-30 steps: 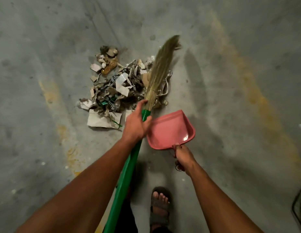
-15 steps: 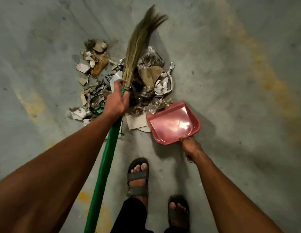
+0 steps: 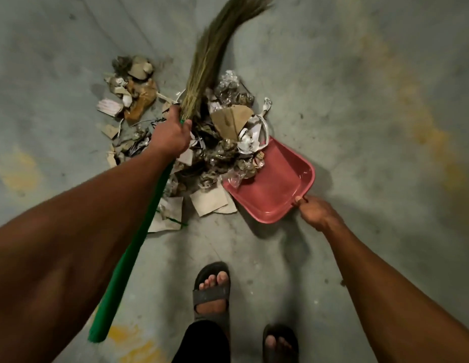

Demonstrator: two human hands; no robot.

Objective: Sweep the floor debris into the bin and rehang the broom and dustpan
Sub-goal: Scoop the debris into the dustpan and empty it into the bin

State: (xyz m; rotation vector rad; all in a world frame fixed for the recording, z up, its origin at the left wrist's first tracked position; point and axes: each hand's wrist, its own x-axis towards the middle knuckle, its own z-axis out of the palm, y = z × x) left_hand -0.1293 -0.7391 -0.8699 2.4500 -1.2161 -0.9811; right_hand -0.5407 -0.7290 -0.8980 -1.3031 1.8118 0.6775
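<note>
red dustpan (image 3: 275,184), debris (image 3: 222,150) spilling over its lip

Bare forearms, grey sandals (image 3: 211,293), black trousers (image 3: 202,341)

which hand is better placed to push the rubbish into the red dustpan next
Left. The left hand has its grip on the green-handled grass broom, whose bristles reach beyond the pile of paper and plastic scraps. The right hand is occupied steadying the red plastic dustpan at the pile's edge.

No readable text; paper scraps (image 3: 111,107) possibly printed, too blurred.
</note>
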